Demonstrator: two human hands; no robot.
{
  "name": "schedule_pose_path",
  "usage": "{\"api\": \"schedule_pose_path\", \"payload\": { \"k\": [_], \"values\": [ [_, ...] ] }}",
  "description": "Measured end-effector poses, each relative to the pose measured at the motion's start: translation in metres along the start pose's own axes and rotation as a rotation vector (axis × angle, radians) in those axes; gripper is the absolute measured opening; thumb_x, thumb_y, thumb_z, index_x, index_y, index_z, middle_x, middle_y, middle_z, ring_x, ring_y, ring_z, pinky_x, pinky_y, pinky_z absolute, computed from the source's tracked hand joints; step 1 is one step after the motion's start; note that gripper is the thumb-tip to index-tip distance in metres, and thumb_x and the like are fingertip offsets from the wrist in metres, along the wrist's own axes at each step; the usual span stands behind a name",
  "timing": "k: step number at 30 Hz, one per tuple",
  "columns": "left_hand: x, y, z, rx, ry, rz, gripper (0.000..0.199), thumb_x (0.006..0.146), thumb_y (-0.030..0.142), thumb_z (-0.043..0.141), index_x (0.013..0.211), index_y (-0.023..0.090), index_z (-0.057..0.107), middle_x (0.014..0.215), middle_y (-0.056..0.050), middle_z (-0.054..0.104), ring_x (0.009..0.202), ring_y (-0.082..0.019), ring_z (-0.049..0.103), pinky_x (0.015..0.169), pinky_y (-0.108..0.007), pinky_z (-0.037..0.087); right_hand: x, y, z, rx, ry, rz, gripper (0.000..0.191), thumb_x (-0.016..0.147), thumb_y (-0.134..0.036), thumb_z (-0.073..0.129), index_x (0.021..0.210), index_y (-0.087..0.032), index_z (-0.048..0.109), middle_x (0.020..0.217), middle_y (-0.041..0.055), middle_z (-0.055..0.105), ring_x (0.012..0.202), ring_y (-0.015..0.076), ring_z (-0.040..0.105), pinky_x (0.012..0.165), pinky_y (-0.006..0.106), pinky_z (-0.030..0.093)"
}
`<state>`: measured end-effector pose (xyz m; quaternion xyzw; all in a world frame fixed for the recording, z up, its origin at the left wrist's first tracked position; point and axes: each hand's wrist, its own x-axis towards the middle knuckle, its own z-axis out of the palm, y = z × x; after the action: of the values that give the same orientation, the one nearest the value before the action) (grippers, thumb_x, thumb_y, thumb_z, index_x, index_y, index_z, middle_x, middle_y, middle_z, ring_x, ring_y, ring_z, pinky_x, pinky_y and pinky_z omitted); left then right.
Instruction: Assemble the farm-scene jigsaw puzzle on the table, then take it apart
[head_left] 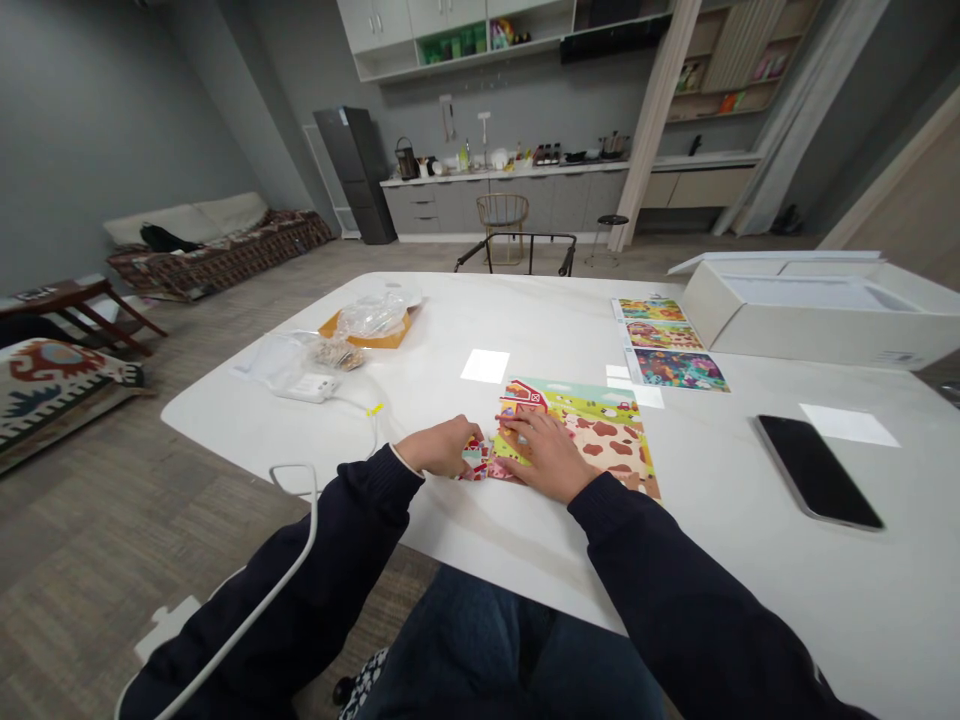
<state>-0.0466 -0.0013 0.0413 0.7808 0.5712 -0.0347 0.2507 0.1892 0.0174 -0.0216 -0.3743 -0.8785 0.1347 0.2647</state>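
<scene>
A farm-picture jigsaw puzzle [616, 447] with a red barn and a brown-spotted cow lies flat on the white table [570, 560]. My right hand [546, 457] rests palm down on its left part, fingers stretched over the picture below the barn. Beside the puzzle's lower left edge, my left hand [446, 447] has its fingers curled around colourful puzzle pieces [475, 460]. These pieces are close to the edge under my right fingertips; I cannot tell whether they touch it. How many they are is hard to make out.
At the right lie a black phone [817, 470] and a sheet of printed pictures [670, 335] beside a white box [810, 315]. Left of my hands are an orange tray [390, 338] with clear plastic, a bag of small pieces [337, 353] and a white power strip [307, 386] with its cable.
</scene>
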Motion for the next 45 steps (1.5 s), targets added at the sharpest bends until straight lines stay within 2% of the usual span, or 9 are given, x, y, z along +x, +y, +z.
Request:
{"api": "schedule_pose_path", "payload": {
  "k": [5,9,15,19,25,30,37,41,45],
  "values": [
    [0.007,-0.001,-0.017,-0.080,-0.088,0.029,0.058,0.062,0.020,0.083,0.118,0.018,0.067,0.112,-0.008,0.069,0.096,-0.025,0.068,0.080,-0.028,0.050,-0.001,0.002,0.000,-0.010,-0.031,-0.013,0.055,0.091,-0.052,0.069,0.137,-0.022,0.063,0.140,0.0153,0.059,0.135,0.0338,0.049,0.113,0.055,0.037],
    [0.009,-0.008,-0.029,-0.310,-0.026,0.069,0.049,0.066,0.024,0.080,0.112,0.017,0.067,0.095,-0.004,0.070,0.080,-0.020,0.068,0.071,-0.029,0.052,-0.001,0.002,-0.009,0.003,-0.040,-0.063,0.057,0.088,-0.057,0.071,0.133,-0.022,0.066,0.141,0.0151,0.059,0.135,0.0342,0.048,0.114,0.054,0.036],
    [0.003,-0.021,-0.011,-0.748,0.084,0.113,0.043,0.073,0.033,0.081,0.108,0.016,0.062,0.083,-0.002,0.069,0.071,-0.016,0.067,0.068,-0.031,0.056,-0.004,-0.001,-0.023,-0.019,-0.142,-0.135,0.072,0.072,-0.064,0.084,0.130,-0.025,0.068,0.131,0.0134,0.062,0.127,0.0371,0.051,0.105,0.054,0.043],
    [0.015,-0.020,-0.003,-0.911,0.064,0.193,0.048,0.071,0.034,0.086,0.108,0.016,0.061,0.090,-0.003,0.071,0.077,-0.016,0.068,0.073,-0.030,0.056,-0.004,-0.007,-0.025,-0.022,-0.150,-0.140,0.043,0.081,-0.051,0.080,0.114,-0.023,0.075,0.115,0.0107,0.068,0.112,0.0314,0.060,0.093,0.046,0.049],
    [0.051,-0.013,-0.008,-1.074,-0.161,0.266,0.059,0.063,0.040,0.093,0.107,0.015,0.062,0.088,-0.003,0.071,0.071,-0.013,0.064,0.067,-0.025,0.051,-0.004,-0.016,-0.027,-0.053,-0.126,-0.204,0.015,0.090,-0.031,0.066,0.092,-0.021,0.077,0.099,0.0086,0.072,0.096,0.0251,0.063,0.085,0.039,0.050],
    [0.048,-0.020,-0.008,-1.118,-0.331,0.341,0.060,0.059,0.035,0.096,0.105,0.015,0.064,0.096,-0.006,0.072,0.084,-0.017,0.067,0.076,-0.028,0.052,-0.004,-0.019,-0.025,-0.006,-0.144,-0.140,0.013,0.091,-0.026,0.061,0.085,-0.019,0.070,0.088,0.0075,0.066,0.086,0.0227,0.062,0.080,0.036,0.051],
    [0.042,-0.022,-0.008,-1.114,-0.352,0.381,0.058,0.061,0.038,0.095,0.106,0.016,0.065,0.100,-0.005,0.068,0.089,-0.017,0.063,0.082,-0.029,0.050,-0.005,-0.016,-0.016,0.366,-0.093,0.099,0.015,0.077,-0.019,0.070,0.089,-0.021,0.061,0.092,0.0026,0.059,0.082,0.0181,0.059,0.073,0.029,0.051],
    [0.044,-0.019,-0.008,-1.039,-0.278,0.409,0.055,0.063,0.039,0.093,0.105,0.018,0.065,0.106,-0.005,0.066,0.103,-0.021,0.061,0.092,-0.032,0.048,-0.005,-0.012,-0.014,0.408,-0.103,0.153,0.026,0.070,-0.022,0.076,0.088,-0.022,0.058,0.083,-0.0023,0.053,0.072,0.0149,0.051,0.066,0.026,0.046],
    [0.039,-0.014,-0.010,-0.914,-0.340,0.415,0.051,0.065,0.038,0.091,0.105,0.021,0.066,0.109,-0.005,0.067,0.106,-0.023,0.061,0.092,-0.032,0.048,-0.007,-0.013,-0.015,0.394,-0.112,0.146,0.028,0.069,-0.025,0.078,0.086,-0.023,0.056,0.079,-0.0038,0.054,0.072,0.0149,0.050,0.067,0.026,0.044]
  ]
}}
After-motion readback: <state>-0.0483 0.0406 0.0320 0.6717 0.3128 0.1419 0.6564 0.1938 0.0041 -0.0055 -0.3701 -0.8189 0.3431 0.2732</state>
